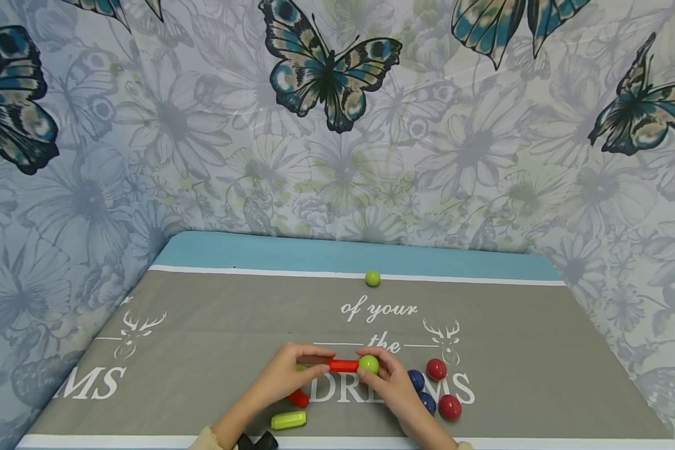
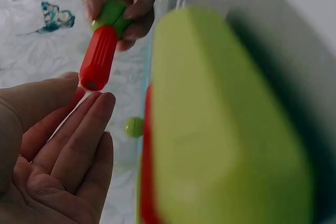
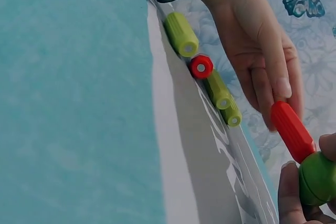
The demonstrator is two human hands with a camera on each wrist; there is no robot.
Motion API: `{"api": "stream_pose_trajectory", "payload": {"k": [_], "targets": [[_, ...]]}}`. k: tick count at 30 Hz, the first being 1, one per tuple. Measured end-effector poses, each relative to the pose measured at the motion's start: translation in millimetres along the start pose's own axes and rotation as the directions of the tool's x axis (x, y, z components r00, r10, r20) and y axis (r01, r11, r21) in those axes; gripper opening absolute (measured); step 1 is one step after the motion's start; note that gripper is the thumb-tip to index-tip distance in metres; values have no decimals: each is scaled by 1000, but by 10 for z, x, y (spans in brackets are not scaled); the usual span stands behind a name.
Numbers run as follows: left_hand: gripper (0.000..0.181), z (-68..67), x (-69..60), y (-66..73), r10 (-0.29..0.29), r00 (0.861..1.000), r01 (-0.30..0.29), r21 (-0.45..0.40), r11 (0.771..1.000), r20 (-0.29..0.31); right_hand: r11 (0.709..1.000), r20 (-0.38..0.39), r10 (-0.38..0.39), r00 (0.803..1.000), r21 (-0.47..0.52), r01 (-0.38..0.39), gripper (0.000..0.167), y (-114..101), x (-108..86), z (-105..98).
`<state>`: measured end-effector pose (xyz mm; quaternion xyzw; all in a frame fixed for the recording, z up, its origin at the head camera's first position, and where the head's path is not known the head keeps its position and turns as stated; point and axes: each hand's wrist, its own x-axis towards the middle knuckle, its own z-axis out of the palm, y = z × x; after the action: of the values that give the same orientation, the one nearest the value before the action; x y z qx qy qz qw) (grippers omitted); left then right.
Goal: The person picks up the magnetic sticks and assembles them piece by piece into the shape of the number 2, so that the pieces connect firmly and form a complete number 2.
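Note:
In the head view a red ribbed toy stick lies level between both hands, with a green ball against its right end. My left hand pinches the stick's free left end with thumb and fingertips. That end has a small round spot in the left wrist view, where the red stick points toward the left palm. Thumb and fingers of my right hand hold the green ball. From the right wrist, the ball touches the stick's end and is partly covered by fingers.
Beside the left forearm lie a yellow-green stick and another red stick; more yellow-green sticks are lined up there. Red balls and blue balls sit right of the right hand. A green ball rests near the far edge.

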<state>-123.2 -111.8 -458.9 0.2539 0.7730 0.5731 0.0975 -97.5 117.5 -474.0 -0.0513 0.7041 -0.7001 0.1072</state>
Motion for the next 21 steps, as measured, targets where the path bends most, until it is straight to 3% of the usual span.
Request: {"api": "stream_pose_trajectory", "payload": {"k": [6, 11, 21], "targets": [[27, -247, -18, -29, -2, 997, 8, 72, 997, -82, 998, -17, 22, 1000, 64, -21, 40, -2, 42, 3], [27, -434, -40, -146, -5, 989, 24, 131, 991, -145, 995, -31, 46, 998, 89, -43, 41, 12, 72, 1], [30, -611, -44, -307, -11, 987, 41, 183, 982, -163, 995, -55, 69, 996, 81, -65, 40, 63, 111, -19]]}}
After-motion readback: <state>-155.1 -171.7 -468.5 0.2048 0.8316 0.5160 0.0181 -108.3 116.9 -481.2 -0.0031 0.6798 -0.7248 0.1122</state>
